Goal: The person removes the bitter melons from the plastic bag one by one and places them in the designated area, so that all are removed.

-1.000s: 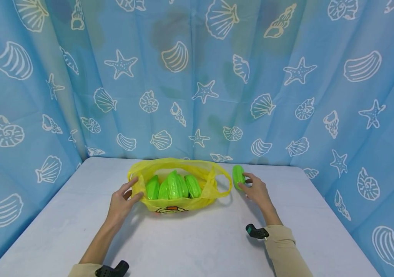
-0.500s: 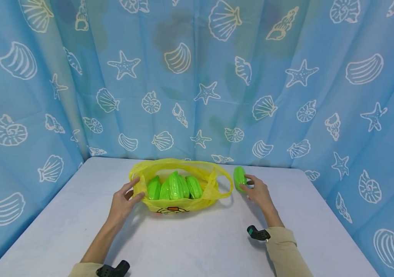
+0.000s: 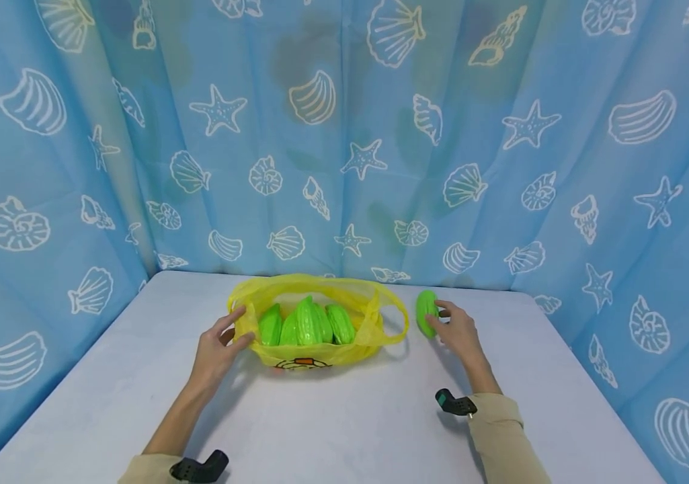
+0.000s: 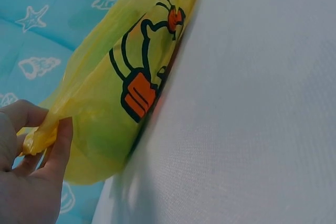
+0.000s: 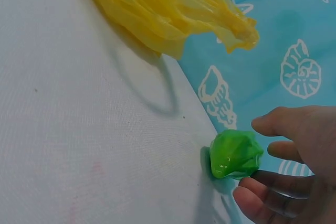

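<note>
Pinching a black-and-orange-printed yellow bag (image 4: pixel 102 103): left hand (image 3: pixel 216 349). Spread just beside a green gourd (image 3: pixel 425 312): right hand (image 3: pixel 459 333).

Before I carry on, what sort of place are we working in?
Probably a makeshift tabletop filming booth: a blue seashell-and-starfish curtain hangs behind and to both sides of a white-covered table, and the person has black wrist-worn devices, perhaps cameras.
</note>
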The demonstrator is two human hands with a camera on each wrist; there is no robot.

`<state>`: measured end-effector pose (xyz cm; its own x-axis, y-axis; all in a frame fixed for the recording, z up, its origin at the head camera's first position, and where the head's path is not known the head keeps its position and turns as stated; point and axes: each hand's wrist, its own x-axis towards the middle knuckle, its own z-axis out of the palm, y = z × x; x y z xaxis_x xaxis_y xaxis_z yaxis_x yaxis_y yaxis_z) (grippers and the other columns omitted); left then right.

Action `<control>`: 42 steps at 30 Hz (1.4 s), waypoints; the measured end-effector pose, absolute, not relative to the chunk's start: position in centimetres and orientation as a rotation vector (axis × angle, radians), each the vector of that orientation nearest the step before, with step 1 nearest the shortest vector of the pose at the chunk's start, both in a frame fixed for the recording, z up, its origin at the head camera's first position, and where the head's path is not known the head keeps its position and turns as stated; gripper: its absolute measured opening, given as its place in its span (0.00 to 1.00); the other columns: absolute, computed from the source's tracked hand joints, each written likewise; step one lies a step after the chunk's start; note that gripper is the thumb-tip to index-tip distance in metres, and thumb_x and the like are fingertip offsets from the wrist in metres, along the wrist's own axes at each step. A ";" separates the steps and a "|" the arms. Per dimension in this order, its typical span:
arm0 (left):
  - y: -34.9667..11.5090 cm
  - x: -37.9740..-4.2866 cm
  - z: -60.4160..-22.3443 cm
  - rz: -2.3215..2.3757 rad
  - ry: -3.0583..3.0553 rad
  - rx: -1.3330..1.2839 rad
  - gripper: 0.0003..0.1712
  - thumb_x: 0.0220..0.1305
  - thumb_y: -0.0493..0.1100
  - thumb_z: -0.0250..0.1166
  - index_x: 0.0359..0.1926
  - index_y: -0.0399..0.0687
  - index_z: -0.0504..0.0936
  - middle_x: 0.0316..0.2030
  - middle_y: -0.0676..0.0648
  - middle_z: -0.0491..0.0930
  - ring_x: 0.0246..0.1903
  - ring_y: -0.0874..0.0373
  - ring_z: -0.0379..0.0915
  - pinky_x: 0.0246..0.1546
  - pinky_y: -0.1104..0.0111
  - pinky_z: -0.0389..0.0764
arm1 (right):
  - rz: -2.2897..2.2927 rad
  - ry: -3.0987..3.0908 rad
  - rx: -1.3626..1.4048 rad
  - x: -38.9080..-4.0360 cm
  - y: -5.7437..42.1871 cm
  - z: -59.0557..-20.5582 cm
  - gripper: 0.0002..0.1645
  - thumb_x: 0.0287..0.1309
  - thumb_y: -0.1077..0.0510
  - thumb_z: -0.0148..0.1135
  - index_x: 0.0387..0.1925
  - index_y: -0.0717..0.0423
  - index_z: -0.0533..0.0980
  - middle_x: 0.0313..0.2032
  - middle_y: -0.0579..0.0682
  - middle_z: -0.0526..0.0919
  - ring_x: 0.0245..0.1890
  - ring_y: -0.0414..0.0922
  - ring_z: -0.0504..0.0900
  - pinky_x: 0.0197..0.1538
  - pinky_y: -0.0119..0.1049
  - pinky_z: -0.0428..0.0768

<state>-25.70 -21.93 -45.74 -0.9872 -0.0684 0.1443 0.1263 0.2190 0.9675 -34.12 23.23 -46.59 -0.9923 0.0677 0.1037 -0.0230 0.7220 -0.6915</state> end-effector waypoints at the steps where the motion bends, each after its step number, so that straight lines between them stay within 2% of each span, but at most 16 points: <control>1: -21.9 -25.7 -45.7 -1.873 -2.320 -0.061 0.35 0.66 0.40 0.64 0.72 0.51 0.65 0.72 0.45 0.61 0.64 0.45 0.67 0.45 0.85 0.77 | 1.128 -2.803 -0.034 -34.2 23.2 -46.5 0.34 0.68 0.48 0.57 0.69 0.58 0.65 0.59 0.68 0.75 0.37 0.51 0.85 0.32 0.35 0.83; 13: -21.9 -25.7 -45.7 -1.866 -2.324 -0.037 0.35 0.66 0.40 0.65 0.72 0.50 0.66 0.70 0.43 0.63 0.64 0.45 0.68 0.44 0.85 0.77 | 1.141 -2.813 0.028 -34.3 23.2 -46.6 0.35 0.67 0.50 0.59 0.69 0.61 0.64 0.60 0.70 0.73 0.36 0.53 0.86 0.31 0.36 0.83; 18: -21.9 -25.8 -45.6 -1.874 -2.319 -0.041 0.35 0.66 0.40 0.65 0.72 0.51 0.65 0.70 0.44 0.63 0.64 0.45 0.68 0.45 0.85 0.77 | 1.093 -2.789 0.042 -34.1 23.3 -45.8 0.34 0.67 0.50 0.59 0.69 0.59 0.65 0.60 0.71 0.74 0.42 0.57 0.85 0.31 0.38 0.84; 22: -21.8 -25.8 -45.6 -1.865 -2.324 -0.048 0.35 0.66 0.40 0.64 0.72 0.51 0.65 0.70 0.44 0.64 0.63 0.45 0.68 0.45 0.85 0.77 | 1.038 -2.763 0.074 -33.9 23.1 -44.8 0.33 0.67 0.50 0.59 0.68 0.58 0.66 0.59 0.70 0.75 0.48 0.61 0.83 0.39 0.45 0.85; 26: -21.8 -25.9 -45.5 -1.873 -2.321 -0.049 0.35 0.66 0.40 0.64 0.72 0.51 0.65 0.71 0.44 0.63 0.64 0.46 0.68 0.45 0.85 0.77 | 1.003 -2.735 0.081 -33.7 22.7 -43.8 0.32 0.67 0.48 0.59 0.68 0.56 0.67 0.59 0.67 0.76 0.49 0.59 0.82 0.45 0.50 0.83; 37: -21.8 -25.8 -45.5 -1.875 -2.325 -0.036 0.35 0.66 0.40 0.64 0.73 0.52 0.64 0.71 0.46 0.62 0.63 0.47 0.68 0.46 0.85 0.77 | 1.004 -2.697 0.141 -32.4 21.2 -41.8 0.29 0.66 0.49 0.60 0.65 0.54 0.70 0.59 0.64 0.77 0.47 0.56 0.82 0.44 0.48 0.83; 42: -21.8 -25.8 -45.7 -1.875 -2.321 -0.045 0.35 0.66 0.40 0.64 0.72 0.51 0.64 0.71 0.45 0.63 0.63 0.46 0.67 0.46 0.85 0.77 | 0.980 -2.698 0.160 -32.0 20.4 -41.3 0.29 0.66 0.47 0.60 0.65 0.54 0.71 0.58 0.63 0.78 0.46 0.54 0.81 0.44 0.45 0.83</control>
